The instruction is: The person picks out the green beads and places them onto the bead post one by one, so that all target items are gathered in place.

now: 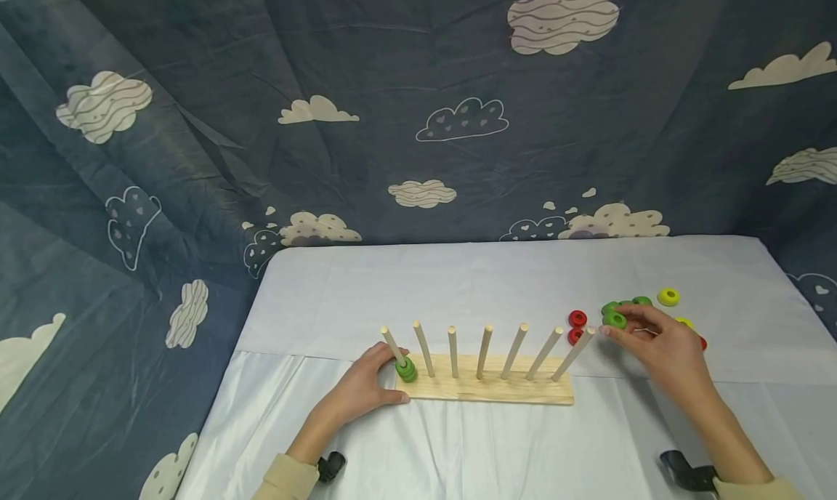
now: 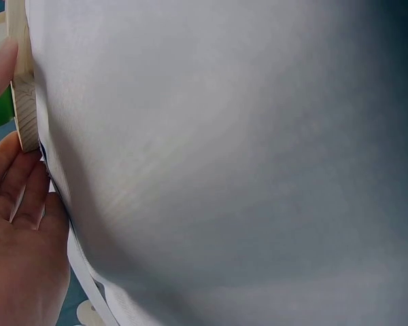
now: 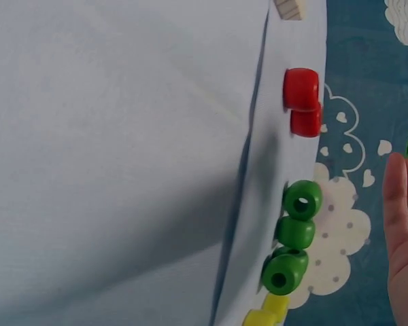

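A wooden base [image 1: 484, 389] with a row of several upright pegs stands on the white cloth. My left hand [image 1: 366, 387] grips its left end, thumb at the front edge and fingers round the far side; the left wrist view shows the wood's end [image 2: 26, 112] between them. Green beads [image 1: 406, 373] sit low on the leftmost peg. Right of the rack, my right hand [image 1: 667, 351] pinches a green bead [image 1: 615, 320] between thumb and fingers, raised above the cloth. That bead shows partly at the right edge of the right wrist view.
Two red beads [image 1: 577, 318] lie beyond the rack's right end. Several loose green beads [image 3: 296, 232] lie in a cluster near the right hand. Yellow beads [image 1: 668, 297] are farther right, with another red one [image 1: 703, 343] partly hidden by the hand. A dark cloud-print curtain [image 1: 366, 57] hangs behind.
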A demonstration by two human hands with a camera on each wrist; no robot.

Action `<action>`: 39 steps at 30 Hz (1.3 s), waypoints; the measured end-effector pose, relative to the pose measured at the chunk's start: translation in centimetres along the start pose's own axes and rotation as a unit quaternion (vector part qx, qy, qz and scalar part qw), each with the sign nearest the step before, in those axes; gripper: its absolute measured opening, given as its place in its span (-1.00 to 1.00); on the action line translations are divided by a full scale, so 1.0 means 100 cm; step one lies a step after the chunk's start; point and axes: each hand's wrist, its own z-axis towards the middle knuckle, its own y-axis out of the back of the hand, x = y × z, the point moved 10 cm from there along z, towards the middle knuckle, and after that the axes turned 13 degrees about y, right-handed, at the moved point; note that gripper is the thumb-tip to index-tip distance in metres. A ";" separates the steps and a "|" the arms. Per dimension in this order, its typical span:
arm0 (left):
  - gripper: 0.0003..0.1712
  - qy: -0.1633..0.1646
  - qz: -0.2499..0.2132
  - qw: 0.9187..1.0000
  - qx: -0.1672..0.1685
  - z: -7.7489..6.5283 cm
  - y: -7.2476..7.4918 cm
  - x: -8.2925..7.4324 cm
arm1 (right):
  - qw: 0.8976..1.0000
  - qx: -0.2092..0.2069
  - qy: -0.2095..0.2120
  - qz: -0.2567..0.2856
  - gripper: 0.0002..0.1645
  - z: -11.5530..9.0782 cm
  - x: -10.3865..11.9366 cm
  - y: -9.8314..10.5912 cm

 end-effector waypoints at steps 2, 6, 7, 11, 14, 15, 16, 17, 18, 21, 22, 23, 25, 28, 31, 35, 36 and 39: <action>-0.17 0.000 0.000 1.000 0.001 0.000 0.000 0.000 | 1.000 -0.010 0.010 -0.002 -0.45 0.000 0.004 0.002; -0.17 0.000 -0.003 1.000 0.001 0.000 0.000 0.000 | 0.999 -0.031 0.029 -0.006 -0.49 -0.001 0.015 0.008; -0.17 0.000 -0.003 1.000 0.001 0.000 0.000 0.000 | 0.999 -0.035 0.033 -0.005 -0.50 -0.001 0.018 0.009; -0.17 -0.001 -0.004 1.000 0.000 0.001 0.000 0.001 | 0.998 -0.047 0.044 0.006 -0.51 0.000 0.032 0.015; -0.17 -0.002 -0.003 1.000 0.000 0.000 0.000 0.001 | 0.997 -0.052 0.051 0.010 -0.50 0.002 0.042 0.019; -0.17 -0.002 -0.003 1.000 -0.001 0.000 0.000 0.001 | 0.997 -0.054 0.054 0.009 -0.50 0.003 0.046 0.020; -0.17 -0.002 -0.003 1.000 0.000 0.000 0.000 0.001 | 0.997 -0.055 0.057 0.007 -0.49 0.003 0.049 0.021; -0.17 -0.002 -0.004 1.000 0.000 0.000 0.000 0.001 | 0.997 -0.056 0.060 0.007 -0.48 0.004 0.053 0.023; -0.17 -0.002 -0.004 1.000 0.001 0.000 0.000 0.000 | 0.996 -0.057 0.063 0.007 -0.48 0.005 0.056 0.024; -0.17 -0.004 -0.004 1.000 0.001 0.000 0.000 0.000 | 0.995 -0.060 0.074 0.013 -0.48 0.008 0.066 0.027; -0.17 -0.004 -0.004 1.000 0.001 0.000 0.000 0.000 | 0.995 -0.060 0.077 0.015 -0.47 0.009 0.069 0.028; -0.17 -0.004 -0.004 1.000 0.002 -0.001 -0.001 0.000 | 0.995 -0.060 0.080 0.017 -0.47 0.010 0.072 0.029; -0.18 -0.004 -0.005 1.000 0.002 -0.001 -0.001 0.000 | 0.994 -0.064 0.083 0.021 -0.47 0.011 0.077 0.032; -0.18 -0.002 -0.005 1.000 0.003 -0.001 -0.001 0.000 | 0.994 -0.072 0.082 0.027 -0.45 0.013 0.085 0.035; -0.19 -0.003 -0.006 1.000 0.002 -0.001 0.000 0.000 | 0.993 -0.081 0.081 0.031 -0.45 0.015 0.094 0.038; -0.20 -0.002 -0.006 1.000 0.003 -0.001 0.000 0.001 | 0.991 -0.086 0.093 0.039 -0.46 0.017 0.107 0.040; -0.20 -0.002 -0.006 1.000 0.003 -0.001 0.000 0.001 | 0.991 -0.086 0.097 0.043 -0.47 0.017 0.110 0.040; -0.20 -0.002 -0.005 1.000 0.002 -0.001 0.000 0.001 | 0.989 -0.085 0.110 0.051 -0.47 0.019 0.118 0.042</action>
